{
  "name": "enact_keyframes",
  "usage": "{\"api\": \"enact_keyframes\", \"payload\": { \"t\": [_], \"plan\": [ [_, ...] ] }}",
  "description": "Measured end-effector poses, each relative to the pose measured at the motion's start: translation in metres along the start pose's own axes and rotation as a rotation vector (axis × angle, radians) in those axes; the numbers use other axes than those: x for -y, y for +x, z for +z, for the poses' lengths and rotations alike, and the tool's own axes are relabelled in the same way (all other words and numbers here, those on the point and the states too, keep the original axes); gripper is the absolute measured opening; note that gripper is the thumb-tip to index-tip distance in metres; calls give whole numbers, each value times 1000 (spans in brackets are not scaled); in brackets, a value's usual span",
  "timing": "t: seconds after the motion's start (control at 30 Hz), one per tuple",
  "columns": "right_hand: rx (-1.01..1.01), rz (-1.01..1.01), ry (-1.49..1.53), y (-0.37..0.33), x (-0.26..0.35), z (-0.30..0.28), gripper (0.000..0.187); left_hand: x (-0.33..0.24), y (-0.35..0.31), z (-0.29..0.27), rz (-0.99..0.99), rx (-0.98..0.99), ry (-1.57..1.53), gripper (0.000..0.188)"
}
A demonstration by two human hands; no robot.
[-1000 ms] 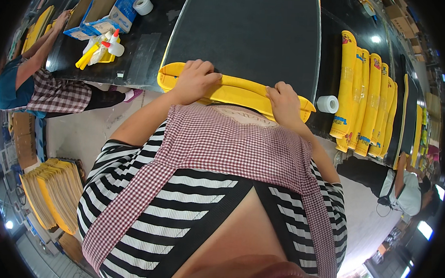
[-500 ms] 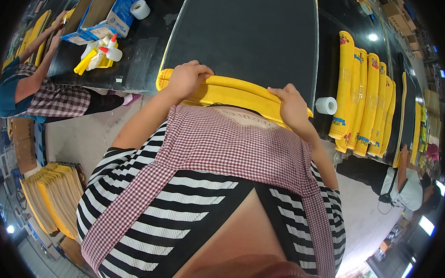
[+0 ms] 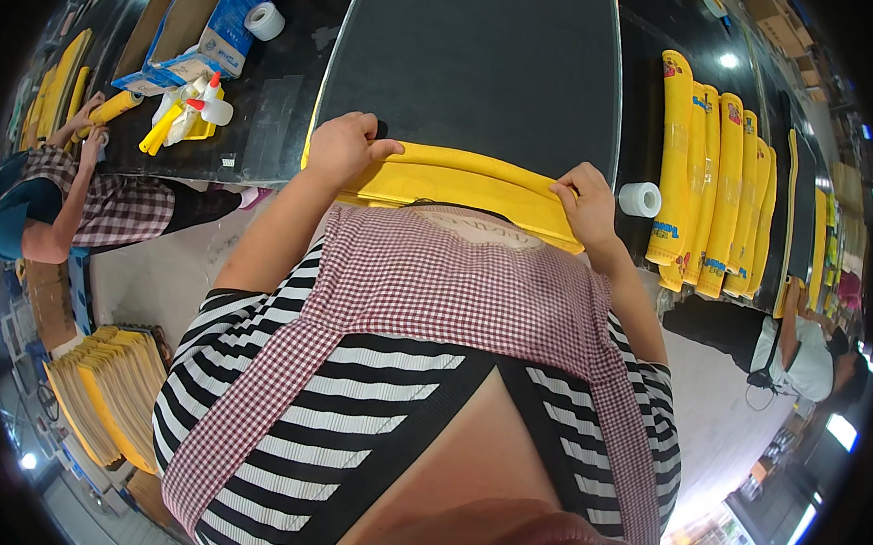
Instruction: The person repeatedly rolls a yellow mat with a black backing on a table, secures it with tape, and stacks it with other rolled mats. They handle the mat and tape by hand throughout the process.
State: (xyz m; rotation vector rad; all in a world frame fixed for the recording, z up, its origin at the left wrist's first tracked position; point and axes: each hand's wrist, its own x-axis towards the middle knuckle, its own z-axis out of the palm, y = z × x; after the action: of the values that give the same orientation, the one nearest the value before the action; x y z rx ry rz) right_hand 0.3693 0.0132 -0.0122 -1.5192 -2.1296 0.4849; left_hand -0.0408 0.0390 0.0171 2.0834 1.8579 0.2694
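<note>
A folded yellow sheet (image 3: pixel 460 181) lies along the near edge of a dark mat (image 3: pixel 475 70) on the black table. My left hand (image 3: pixel 343 144) grips its left end, fingers curled over the top edge. My right hand (image 3: pixel 586 203) pinches its right end. Both hands hold the sheet flat against the table edge in front of my checked apron.
A white tape roll (image 3: pixel 640 199) stands right of my right hand. Several rolled yellow sheets (image 3: pixel 714 168) lie in a row at the right. Glue bottles (image 3: pixel 185 111) and cardboard boxes (image 3: pixel 189 28) sit at the left, where another person (image 3: pixel 79 208) works. Yellow stacks (image 3: pixel 95 394) lie on the floor.
Both hands have shifted along the yellow sheet and pressed it flatter; the person at the left has lowered their arms to a yellow roll.
</note>
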Motion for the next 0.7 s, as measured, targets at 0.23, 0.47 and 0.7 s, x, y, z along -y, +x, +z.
{"api": "enact_keyframes", "payload": {
  "t": [0.23,0.47,0.7],
  "plan": [
    [30,-231,-200,-12,-1,-9,16,34,-6,25,262,-181,-43,35],
    [31,-340,-334,-16,11,-21,25,28,-1,8,450,-246,8,21],
    [108,-219,-341,-15,1,-14,23,44,-9,2,641,-178,-49,25]
  ]
}}
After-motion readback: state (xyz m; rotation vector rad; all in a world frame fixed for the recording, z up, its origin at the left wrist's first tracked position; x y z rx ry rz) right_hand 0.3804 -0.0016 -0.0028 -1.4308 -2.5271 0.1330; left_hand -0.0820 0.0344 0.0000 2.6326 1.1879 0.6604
